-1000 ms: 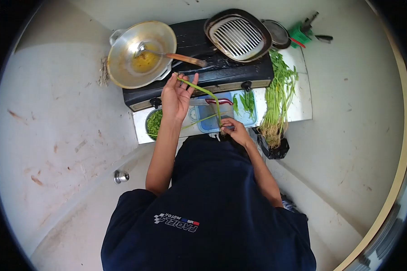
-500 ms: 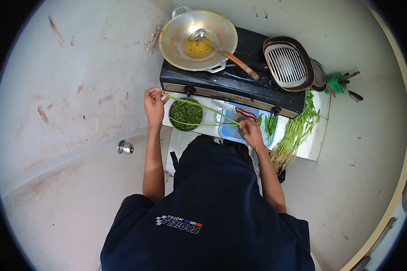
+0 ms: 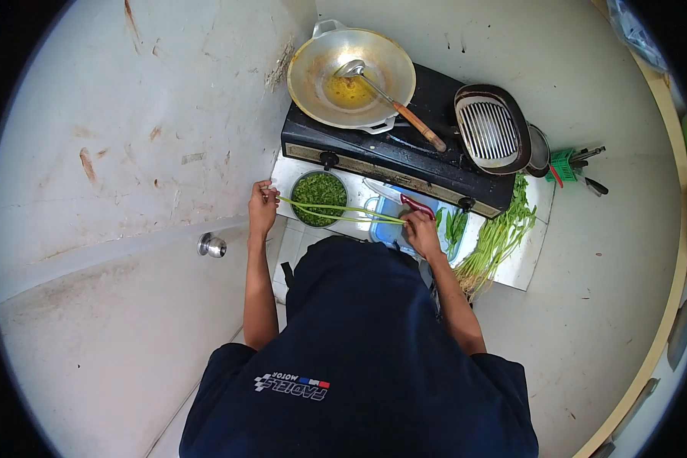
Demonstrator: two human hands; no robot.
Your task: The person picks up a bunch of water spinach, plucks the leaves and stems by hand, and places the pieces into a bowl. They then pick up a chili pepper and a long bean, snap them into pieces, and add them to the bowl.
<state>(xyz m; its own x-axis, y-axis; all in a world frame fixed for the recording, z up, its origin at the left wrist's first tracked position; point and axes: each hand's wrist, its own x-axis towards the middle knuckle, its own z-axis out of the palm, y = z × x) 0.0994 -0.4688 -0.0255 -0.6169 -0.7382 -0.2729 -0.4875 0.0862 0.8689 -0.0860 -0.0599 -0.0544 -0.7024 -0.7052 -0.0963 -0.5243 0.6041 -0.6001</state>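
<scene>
Long thin green vegetable stems (image 3: 340, 208) stretch between my hands, passing over the front of a round pot of chopped greens (image 3: 318, 197). At the left end, my left hand (image 3: 262, 208) pinches the stem tips with closed fingers. My right hand (image 3: 421, 232) is closed around the other end, above a blue tray (image 3: 384, 233). A knife with a dark red handle (image 3: 416, 206) lies across the tray's far edge, its blade towards the pot. Cut green leaves (image 3: 455, 229) rest in the tray, right of my right hand.
A bunch of rooted leafy greens (image 3: 504, 233) lies on the white counter (image 3: 540, 221) at right. Behind stands a black stove (image 3: 435, 164) bearing a wok (image 3: 305, 76) with a wooden-handled ladle (image 3: 416, 122) and a grill pan (image 3: 466, 95). A green utensil basket (image 3: 561, 165) sits further right.
The stems, spread widely apart before, now run close together. My left hand has come down closer to the level of my right hand. The whole view has shifted slightly.
</scene>
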